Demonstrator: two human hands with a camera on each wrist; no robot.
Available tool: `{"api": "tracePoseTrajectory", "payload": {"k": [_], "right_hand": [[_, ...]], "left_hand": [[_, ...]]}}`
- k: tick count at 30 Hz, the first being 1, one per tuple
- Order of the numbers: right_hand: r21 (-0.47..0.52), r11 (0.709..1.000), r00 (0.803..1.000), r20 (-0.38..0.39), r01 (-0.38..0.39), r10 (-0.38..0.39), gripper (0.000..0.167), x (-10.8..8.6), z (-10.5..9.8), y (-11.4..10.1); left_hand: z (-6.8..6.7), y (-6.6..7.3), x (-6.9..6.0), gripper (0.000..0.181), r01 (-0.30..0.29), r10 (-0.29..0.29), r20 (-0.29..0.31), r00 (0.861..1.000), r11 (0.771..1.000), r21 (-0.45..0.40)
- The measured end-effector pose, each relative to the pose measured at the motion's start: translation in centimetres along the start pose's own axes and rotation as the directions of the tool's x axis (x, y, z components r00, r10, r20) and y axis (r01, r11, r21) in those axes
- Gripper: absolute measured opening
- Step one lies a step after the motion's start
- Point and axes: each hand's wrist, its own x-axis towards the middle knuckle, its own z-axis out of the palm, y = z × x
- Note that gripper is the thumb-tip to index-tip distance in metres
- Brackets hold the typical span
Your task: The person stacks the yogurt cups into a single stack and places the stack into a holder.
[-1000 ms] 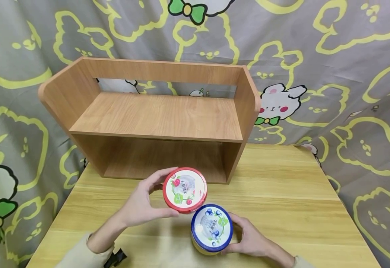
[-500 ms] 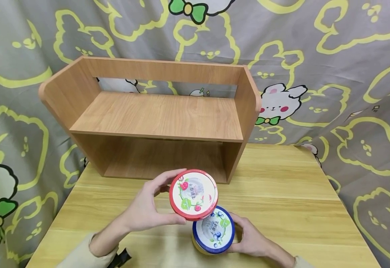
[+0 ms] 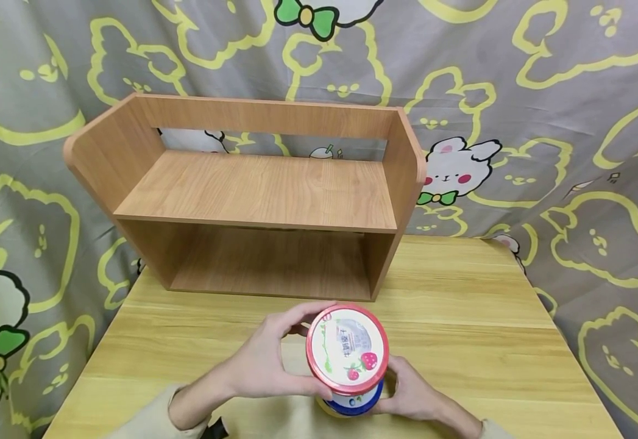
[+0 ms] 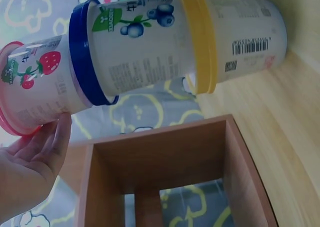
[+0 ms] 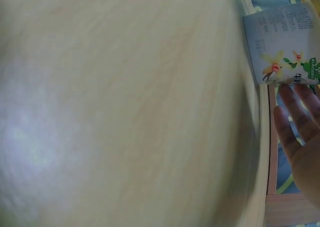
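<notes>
My left hand (image 3: 275, 353) holds the red-lidded cup (image 3: 346, 350), its thumb and fingers around the side. Seen from the left wrist, this strawberry-printed cup stands over a blue-lidded cup (image 4: 140, 47) with blueberries. Whether its base touches the blue lid I cannot tell. Below those is a yellow-lidded cup (image 4: 245, 32), standing on the table with the blue-lidded cup on its lid. My right hand (image 3: 409, 390) grips the lower part of the stack from the right; in the right wrist view its fingers (image 5: 290, 129) touch the flower-printed side of the yellow-lidded cup.
A two-tier wooden shelf (image 3: 258, 189) stands behind the hands on the wooden table (image 3: 478, 317). Patterned grey curtains (image 3: 516, 122) hang at the back and sides. A small black object (image 3: 216, 430) is by the left sleeve.
My left hand has carried the red-lidded cup right and towards me, over the blue-lidded cup, turning it on the way. The right hand has stayed nearly still at the stack.
</notes>
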Motion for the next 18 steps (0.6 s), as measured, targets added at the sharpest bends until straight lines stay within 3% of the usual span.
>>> {"api": "tracePoseTrajectory", "payload": {"k": [10,18], "right_hand": [[0.052,0.999,1.000,0.016,-0.001,0.000,0.068,0.20,0.06,0.13],[0.064,0.993,0.995,0.030,-0.097,0.096,0.073,0.12,-0.01,-0.04]], "left_hand": [[0.76,-0.47,-0.24,0.098,0.006,-0.006,0.033,0.999,1.000,-0.014],[0.83,-0.59,0.03,0.097,0.009,-0.009,0.044,0.999,1.000,-0.004]]}}
